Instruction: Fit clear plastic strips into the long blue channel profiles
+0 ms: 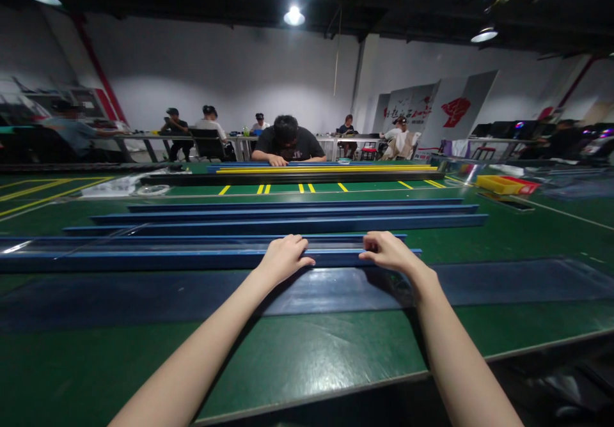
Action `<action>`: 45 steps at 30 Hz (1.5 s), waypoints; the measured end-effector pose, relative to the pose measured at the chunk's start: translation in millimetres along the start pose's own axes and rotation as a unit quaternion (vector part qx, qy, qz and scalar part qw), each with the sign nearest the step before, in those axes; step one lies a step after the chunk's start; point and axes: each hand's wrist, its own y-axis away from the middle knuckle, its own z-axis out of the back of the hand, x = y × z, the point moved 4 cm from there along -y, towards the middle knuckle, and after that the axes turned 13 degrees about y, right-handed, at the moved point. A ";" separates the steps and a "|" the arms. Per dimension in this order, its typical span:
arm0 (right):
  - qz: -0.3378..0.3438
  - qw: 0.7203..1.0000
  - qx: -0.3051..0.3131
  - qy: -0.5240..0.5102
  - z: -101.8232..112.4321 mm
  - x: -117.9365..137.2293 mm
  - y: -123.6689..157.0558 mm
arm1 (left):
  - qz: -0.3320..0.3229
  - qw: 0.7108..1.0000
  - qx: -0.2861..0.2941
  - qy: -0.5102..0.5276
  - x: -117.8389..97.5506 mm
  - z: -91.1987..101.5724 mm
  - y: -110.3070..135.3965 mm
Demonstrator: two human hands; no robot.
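The blue rail (pixel 167 261) on the green table (pixel 311 357), just beyond the clear sheet (pixel 326 293), is probably light, smooth and bendable lengthwise; hold both long walls (pixel 336 259), as the left hand (pixel 284 257) and right hand (pixel 387 250) do, partly closed across it.

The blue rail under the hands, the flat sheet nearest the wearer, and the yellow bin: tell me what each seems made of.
Blue rail: probably rigid plastic, smooth with a slight sheen, by its straight edges; painted metal is possible.
Flat sheet: likely glossy clear plastic, being see-through and catching light.
Yellow bin: probably moulded plastic, by its even colour; finish unclear.
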 end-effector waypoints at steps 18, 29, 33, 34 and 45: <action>-0.001 1.000 -0.007 0.024 -1.1 5.6 1.1 | -0.033 0.999 -0.013 -0.013 2.7 -10.7 3.3; 0.009 1.000 0.002 0.029 -2.3 16.0 -2.6 | -0.014 1.000 -0.009 -0.007 0.5 -8.9 3.5; 0.009 1.000 -0.001 0.029 -3.1 15.2 -3.3 | -0.009 1.000 -0.009 -0.002 0.5 -9.2 2.8; 0.009 1.000 0.000 0.028 -3.3 15.1 -3.4 | -0.006 1.000 -0.008 0.000 0.8 -9.3 2.6; 0.031 0.999 -0.011 0.017 -4.3 21.8 -3.3 | 0.009 0.999 -0.018 0.041 3.9 -7.2 2.0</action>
